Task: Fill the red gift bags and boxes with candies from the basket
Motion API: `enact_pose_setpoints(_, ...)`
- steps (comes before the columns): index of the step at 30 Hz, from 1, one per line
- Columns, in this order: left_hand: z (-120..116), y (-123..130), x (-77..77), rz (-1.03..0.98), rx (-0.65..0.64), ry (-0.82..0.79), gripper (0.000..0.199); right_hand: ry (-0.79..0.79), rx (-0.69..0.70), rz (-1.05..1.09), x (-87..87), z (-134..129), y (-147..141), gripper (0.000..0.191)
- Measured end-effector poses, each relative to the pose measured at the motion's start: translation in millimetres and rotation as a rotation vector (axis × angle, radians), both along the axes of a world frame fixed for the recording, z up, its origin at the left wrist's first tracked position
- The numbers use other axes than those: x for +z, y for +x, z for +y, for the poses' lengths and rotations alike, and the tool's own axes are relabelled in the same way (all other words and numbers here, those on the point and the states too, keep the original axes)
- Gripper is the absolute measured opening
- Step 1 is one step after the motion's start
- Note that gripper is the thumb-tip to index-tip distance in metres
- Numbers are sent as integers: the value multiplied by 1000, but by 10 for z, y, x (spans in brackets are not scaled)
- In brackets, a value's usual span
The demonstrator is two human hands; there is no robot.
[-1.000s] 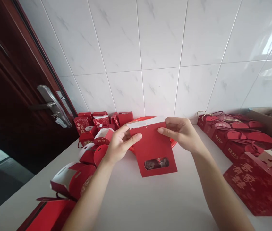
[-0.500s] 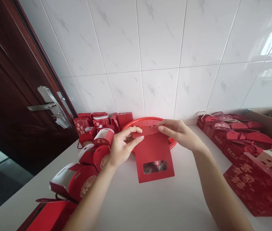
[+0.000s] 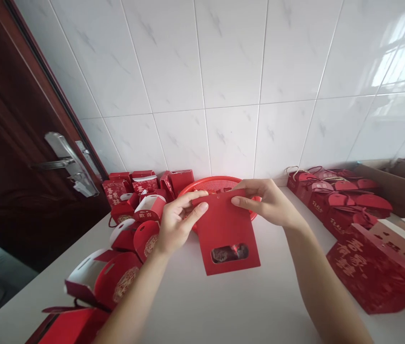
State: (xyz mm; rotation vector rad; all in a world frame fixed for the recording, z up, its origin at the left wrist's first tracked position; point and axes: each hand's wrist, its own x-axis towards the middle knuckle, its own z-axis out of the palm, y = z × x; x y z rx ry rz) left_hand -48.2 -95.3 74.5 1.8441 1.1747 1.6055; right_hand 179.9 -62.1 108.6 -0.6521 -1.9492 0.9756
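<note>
Between my hands, over the white table, is a flat-faced red paper gift bag (image 3: 226, 224) with a clear window low on its face; dark, shiny contents show through it. My left hand (image 3: 180, 220) pinches the top left corner between thumb and fingers. At the top right edge, my right hand (image 3: 265, 203) grips with the thumb in front and the fingers behind. A small hole shows near the middle of the top edge. Behind the bag stands a red plastic basket (image 3: 211, 181), partly covered by the bag and hands; its contents are mostly hidden.
Red gift boxes (image 3: 118, 279) line the table's left side, some with open white-lined tops. More red boxes with cord handles (image 3: 331, 200) and a cardboard box (image 3: 385, 174) stand on the right. A tiled wall (image 3: 231, 71) closes the back; a dark door (image 3: 19, 119) is at left.
The bag's top strip, earlier folded toward me, now stands up flush with the face. Both hands keep their hold at the corners. The camera view has shifted slightly right.
</note>
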Motion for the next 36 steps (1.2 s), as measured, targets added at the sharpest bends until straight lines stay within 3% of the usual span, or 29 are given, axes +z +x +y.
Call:
enact_pose_setpoints(6,-35,28,3,-20,-23,-26,32,208,-131,-118,60,-158,58,16)
enact_pose_setpoints(10,-18,75,26,-58,-78,-79,42,255,-223,-119,83,-224,118,12)
enact_pose_setpoints(18,-15,47,73,-84,-142,-78,42,121,-541,-3,-77,-282,546,16)
enact_pose_setpoints(23,-23,26,73,-45,-153,-58,36,171,-926,-119,-366,-574,848,18)
enact_pose_setpoints(28,-35,41,89,25,-169,-46,30,335,-1311,-248,-868,-861,1058,25)
enact_pose_setpoints(32,-26,41,83,43,-163,-51,31,511,-1510,-320,-1218,-982,1201,32)
enact_pose_setpoints(36,-16,32,76,75,-165,-41,32,658,-1628,-354,-1395,-1036,1331,30)
